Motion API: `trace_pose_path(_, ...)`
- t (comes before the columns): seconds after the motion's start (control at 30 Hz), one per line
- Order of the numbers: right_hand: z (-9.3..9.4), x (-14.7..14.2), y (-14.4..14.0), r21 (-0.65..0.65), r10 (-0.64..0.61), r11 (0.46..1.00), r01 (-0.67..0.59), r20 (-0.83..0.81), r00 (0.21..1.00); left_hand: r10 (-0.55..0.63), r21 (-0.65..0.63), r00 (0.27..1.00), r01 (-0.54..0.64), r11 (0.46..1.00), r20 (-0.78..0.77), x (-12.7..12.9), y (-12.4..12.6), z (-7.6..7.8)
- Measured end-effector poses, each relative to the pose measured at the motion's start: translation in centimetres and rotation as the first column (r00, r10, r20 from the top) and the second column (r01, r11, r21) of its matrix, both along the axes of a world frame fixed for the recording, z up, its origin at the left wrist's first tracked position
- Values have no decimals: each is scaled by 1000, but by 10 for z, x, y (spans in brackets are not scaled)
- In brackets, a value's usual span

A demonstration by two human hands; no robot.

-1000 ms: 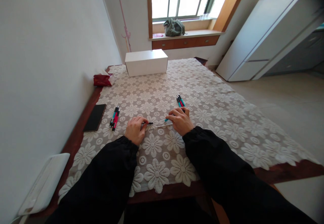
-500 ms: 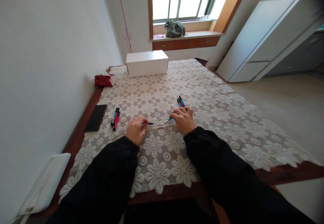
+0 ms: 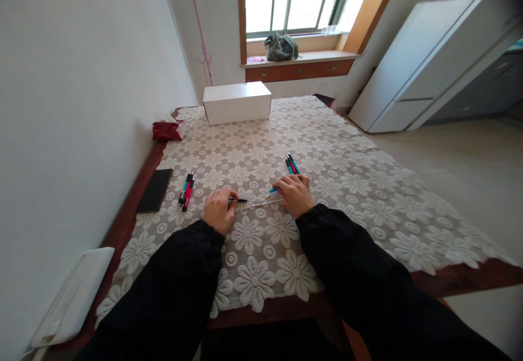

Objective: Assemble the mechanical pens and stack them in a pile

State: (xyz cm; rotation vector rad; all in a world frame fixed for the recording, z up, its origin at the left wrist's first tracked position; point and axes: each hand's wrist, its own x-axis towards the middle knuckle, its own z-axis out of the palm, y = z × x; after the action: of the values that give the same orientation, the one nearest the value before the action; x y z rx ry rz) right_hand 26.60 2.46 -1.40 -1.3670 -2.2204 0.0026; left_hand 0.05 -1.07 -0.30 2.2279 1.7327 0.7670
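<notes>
My left hand (image 3: 220, 209) rests low over the lace tablecloth, thumb and fingers pinched on a short black pen part (image 3: 242, 200) that points right. To its right, my right hand (image 3: 296, 193) is closed on a teal pen part (image 3: 273, 190), its tip showing past the fingers. A thin white strand-like piece (image 3: 265, 203) lies between the hands, running under my right fingers; I cannot tell exactly what it is. Just beyond my right hand lie several pens (image 3: 291, 163), teal, red and black. Left of my left hand is another group of pens (image 3: 187, 191).
A black flat notebook-like object (image 3: 155, 190) lies at the table's left edge, with a red tissue pack (image 3: 168, 130) farther back. A white box (image 3: 237, 103) stands at the far end. A white device (image 3: 77, 295) sits at the near left against the wall.
Both hands stay in nearly the same place. The teal part in my right hand has shifted slightly left and its angle is a little flatter.
</notes>
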Motion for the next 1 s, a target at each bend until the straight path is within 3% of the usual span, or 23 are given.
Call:
trace_pose_path(0.33,-3,-1,1,-14,29,999,-29,7,1000,-63,9,998,63,998,-7,-1,-1,-1)
trace_pose_path(0.57,-2,-3,1,-10,136,991,-136,-34,990,-67,-20,997,67,998,-33,-1,0,-1)
trace_pose_path(1.0,0,-3,1,-58,200,977,-203,-54,978,-86,-20,996,86,996,-4,0,-1,2)
